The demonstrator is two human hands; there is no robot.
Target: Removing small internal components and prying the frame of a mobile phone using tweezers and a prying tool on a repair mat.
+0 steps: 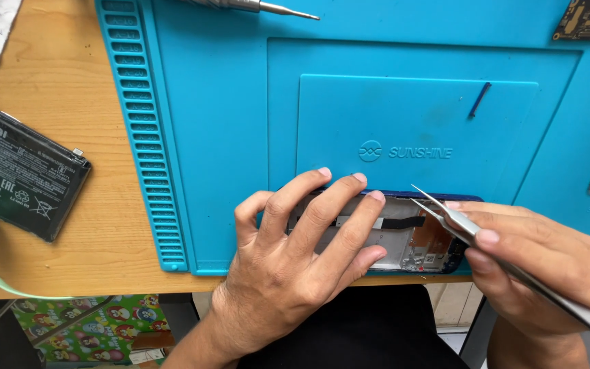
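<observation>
Left hand (pixel 295 253) spread flat on opened phone frame (pixel 411 239); right hand (pixel 541 266) pinches tweezers (pixel 445 212).

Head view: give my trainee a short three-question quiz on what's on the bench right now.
1. True or false: the left hand lies spread over the opened phone frame.
2. What does the right hand hold? A) a screwdriver B) metal tweezers C) a brush
3. Where does the black battery lie: on the blue mat or on the wooden table?

Key:
1. True; its fingers press on the frame at the mat's near edge.
2. B; the tips point up and left, over the frame's right part. The screwdriver lies untouched at the mat's far edge.
3. On the wooden table, left of the mat.
</observation>
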